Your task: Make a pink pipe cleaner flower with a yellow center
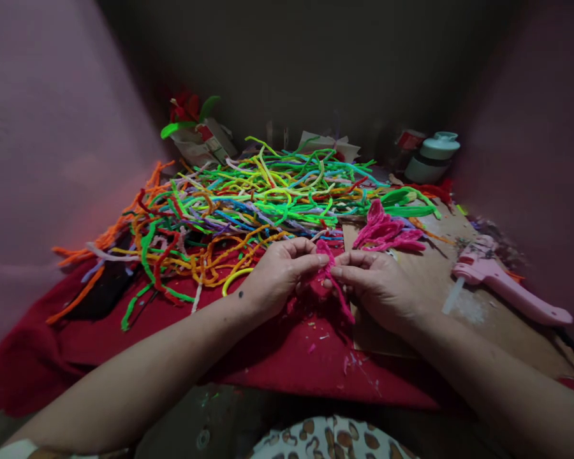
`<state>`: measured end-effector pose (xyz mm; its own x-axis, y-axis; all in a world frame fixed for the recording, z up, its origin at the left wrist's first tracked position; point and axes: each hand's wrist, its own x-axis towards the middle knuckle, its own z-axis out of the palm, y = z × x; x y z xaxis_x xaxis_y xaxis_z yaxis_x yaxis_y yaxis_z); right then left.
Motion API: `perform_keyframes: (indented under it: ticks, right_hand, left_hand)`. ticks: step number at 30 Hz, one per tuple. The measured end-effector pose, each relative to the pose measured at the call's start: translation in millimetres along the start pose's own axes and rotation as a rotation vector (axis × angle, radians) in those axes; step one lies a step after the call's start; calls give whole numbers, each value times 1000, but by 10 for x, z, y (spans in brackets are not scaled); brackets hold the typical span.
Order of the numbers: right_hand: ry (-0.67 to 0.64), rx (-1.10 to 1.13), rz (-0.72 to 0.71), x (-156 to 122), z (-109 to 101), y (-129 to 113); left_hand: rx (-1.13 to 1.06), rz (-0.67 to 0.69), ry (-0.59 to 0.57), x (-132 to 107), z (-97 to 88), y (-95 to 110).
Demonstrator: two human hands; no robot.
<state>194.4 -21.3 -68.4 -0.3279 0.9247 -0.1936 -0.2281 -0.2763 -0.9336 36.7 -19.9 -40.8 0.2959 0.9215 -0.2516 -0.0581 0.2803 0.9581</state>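
Note:
Between my two hands, above the red cloth, is a pink pipe cleaner (326,261) bent into a narrow loop, with a loose tail hanging down to the right. My left hand (282,274) pinches its left side between thumb and fingers. On the other side my right hand (375,280) pinches the same piece, thumb and forefinger closed on it. Just beyond the right hand lies a bunch of finished-looking pink pipe cleaner loops (387,233) on a brown board (387,341).
A large tangle of multicoloured pipe cleaners (268,197) spreads across the back of the red cloth (277,363). A pink glue gun (507,277) rests on the board at right. A yellow scissor-like handle (234,277) pokes out left. A pale blue bottle (433,156) stands behind.

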Motion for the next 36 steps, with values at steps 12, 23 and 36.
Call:
perform_keyframes:
  ticks: [12,23,36]
  right_hand:
    - [-51,23,41,5,-14,0]
    - [-43,-46,-19,-50,25,1]
    - [9,14,32,-20,11,-66]
  left_hand:
    - [81,26,-47,-6,-61,46]
    - [-94,-44,-29,33,-69,-23]
    - [543,167,55,-112,-370,213]
